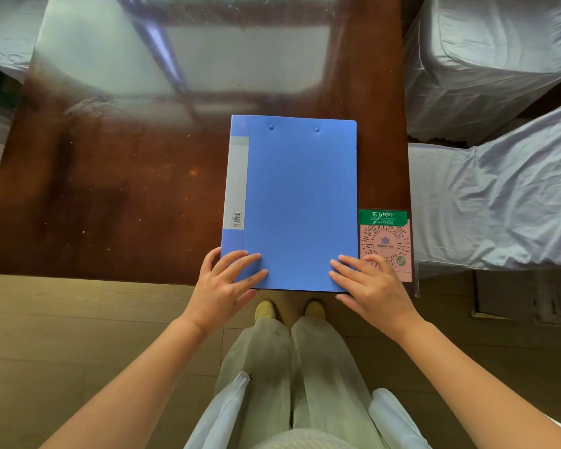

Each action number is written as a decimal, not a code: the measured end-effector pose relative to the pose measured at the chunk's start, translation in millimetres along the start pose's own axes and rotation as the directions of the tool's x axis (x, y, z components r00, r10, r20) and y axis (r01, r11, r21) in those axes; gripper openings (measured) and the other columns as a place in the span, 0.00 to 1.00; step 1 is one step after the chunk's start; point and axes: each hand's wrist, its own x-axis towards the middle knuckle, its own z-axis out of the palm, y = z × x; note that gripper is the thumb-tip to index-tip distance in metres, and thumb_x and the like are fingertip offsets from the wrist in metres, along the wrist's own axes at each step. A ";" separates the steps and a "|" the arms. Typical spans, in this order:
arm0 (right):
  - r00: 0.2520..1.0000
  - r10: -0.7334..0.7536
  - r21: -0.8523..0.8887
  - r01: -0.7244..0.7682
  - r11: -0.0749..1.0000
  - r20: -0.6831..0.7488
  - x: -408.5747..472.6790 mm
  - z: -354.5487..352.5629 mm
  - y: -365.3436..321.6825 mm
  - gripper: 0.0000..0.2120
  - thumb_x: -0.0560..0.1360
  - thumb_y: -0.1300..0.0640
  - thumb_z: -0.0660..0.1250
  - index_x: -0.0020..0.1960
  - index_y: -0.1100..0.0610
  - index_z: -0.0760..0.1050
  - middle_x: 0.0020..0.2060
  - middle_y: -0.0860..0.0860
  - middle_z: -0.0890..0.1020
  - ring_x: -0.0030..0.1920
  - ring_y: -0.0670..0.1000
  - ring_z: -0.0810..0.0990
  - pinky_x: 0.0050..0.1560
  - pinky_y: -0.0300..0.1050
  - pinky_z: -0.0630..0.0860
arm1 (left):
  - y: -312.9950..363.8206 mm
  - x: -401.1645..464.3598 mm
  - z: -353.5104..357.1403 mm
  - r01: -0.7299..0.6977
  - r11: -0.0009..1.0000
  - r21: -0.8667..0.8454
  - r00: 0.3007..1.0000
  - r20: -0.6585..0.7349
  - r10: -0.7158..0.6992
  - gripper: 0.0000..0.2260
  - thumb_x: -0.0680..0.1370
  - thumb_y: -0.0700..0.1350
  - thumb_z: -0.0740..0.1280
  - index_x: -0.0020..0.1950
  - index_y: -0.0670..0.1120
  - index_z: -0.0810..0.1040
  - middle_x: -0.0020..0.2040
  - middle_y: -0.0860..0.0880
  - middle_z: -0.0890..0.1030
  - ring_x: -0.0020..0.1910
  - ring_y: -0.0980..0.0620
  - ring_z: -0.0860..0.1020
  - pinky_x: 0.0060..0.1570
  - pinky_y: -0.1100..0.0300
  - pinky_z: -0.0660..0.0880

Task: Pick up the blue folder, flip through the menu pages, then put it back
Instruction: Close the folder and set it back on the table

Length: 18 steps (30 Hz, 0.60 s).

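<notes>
- Both hands lie flat on the near end of the folder [297, 202]: the left hand [222, 286] on its near-left corner, the right hand [374, 285] on its near-right corner, fingers spread and open, closed on nothing.
- Head view: the folder lies shut on the table [110, 189], at the near edge by the right corner, straight ahead of the person; whether its near end overhangs the edge I cannot tell.
- Its long axis runs away from the person, with the labelled spine along the left side and the free edge on the right.
- Neither hand looks nearer; each has a corner.
- A QR card [386, 244] lies just beside the folder's right edge, partly under the right hand.
- I would judge the lift comes by the near end, and the cover would then open from the right side, so the right hand seems better placed for turning the pages.
</notes>
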 end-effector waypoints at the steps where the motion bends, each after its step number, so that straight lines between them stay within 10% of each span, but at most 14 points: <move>1: 1.000 -0.001 0.000 0.001 1.000 -0.001 -0.2 0.3 0.2 0.21 0.65 0.52 0.75 0.56 0.55 0.79 0.55 0.51 0.82 0.59 0.52 0.79 0.58 0.51 0.72 | 0.0 0.2 0.1 -0.004 1.000 0.001 1.000 -0.003 0.004 0.18 0.67 0.49 0.75 0.57 0.53 0.80 0.60 0.46 0.80 0.59 0.44 0.76 0.62 0.39 0.66; 18: 0.999 0.027 0.030 -0.026 0.999 -0.036 -1.9 4.4 -1.2 0.18 0.66 0.54 0.75 0.55 0.55 0.80 0.54 0.50 0.83 0.58 0.51 0.79 0.58 0.48 0.67 | -2.5 -1.1 1.9 -0.035 0.999 0.016 0.999 -0.035 0.036 0.19 0.67 0.48 0.75 0.57 0.52 0.80 0.59 0.47 0.81 0.57 0.44 0.78 0.61 0.40 0.67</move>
